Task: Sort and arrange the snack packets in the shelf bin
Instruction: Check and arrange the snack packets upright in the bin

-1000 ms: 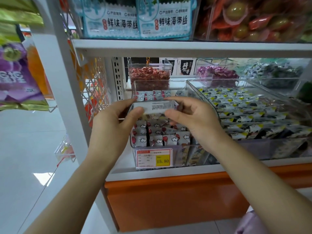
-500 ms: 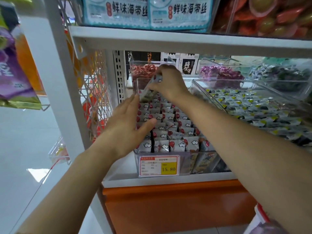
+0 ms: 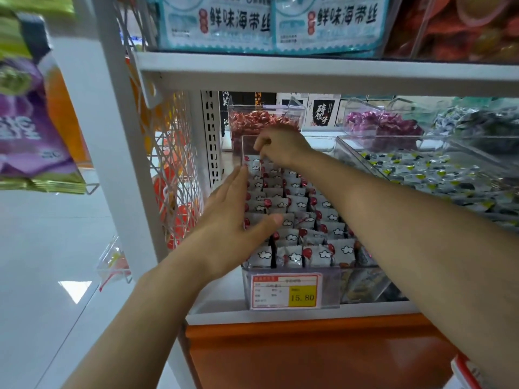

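We reach into the clear shelf bin [image 3: 362,287], near the left end of the middle shelf [image 3: 219,311]. The snack packets [image 3: 317,255], white with red and cloud marks, stand in rows from its near wall to its far wall. The left hand [image 3: 233,220] lies released, fingers straight, flat against the left rows. The right hand [image 3: 280,147] curls at the far end over the last rows; we cannot tell whether it grasps a packet. A price label [image 3: 285,293] fronts the bin.
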